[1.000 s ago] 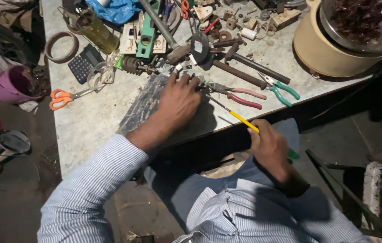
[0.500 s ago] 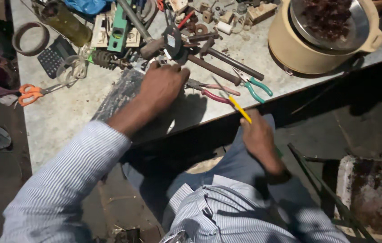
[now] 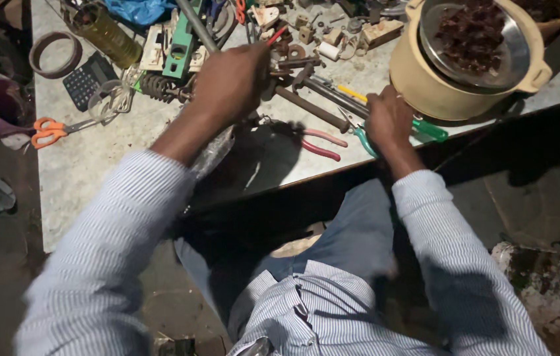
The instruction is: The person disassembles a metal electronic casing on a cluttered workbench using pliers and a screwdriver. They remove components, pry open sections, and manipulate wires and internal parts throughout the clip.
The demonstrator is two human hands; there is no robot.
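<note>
Head view | right hand [image 3: 388, 118] newly up on bench, gripping green-handled screwdriver [image 3: 425, 126] | left hand [image 3: 230, 82] closed among tools, centre top, contents unclear.

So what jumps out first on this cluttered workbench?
The big cream-coloured pot at the far right, topped by a steel dish of dark reddish bits. Beside it the right hand rests on a green-handled tool, while the left hand is in the metal parts mid-table. Orange-handled scissors lie far left.
</note>
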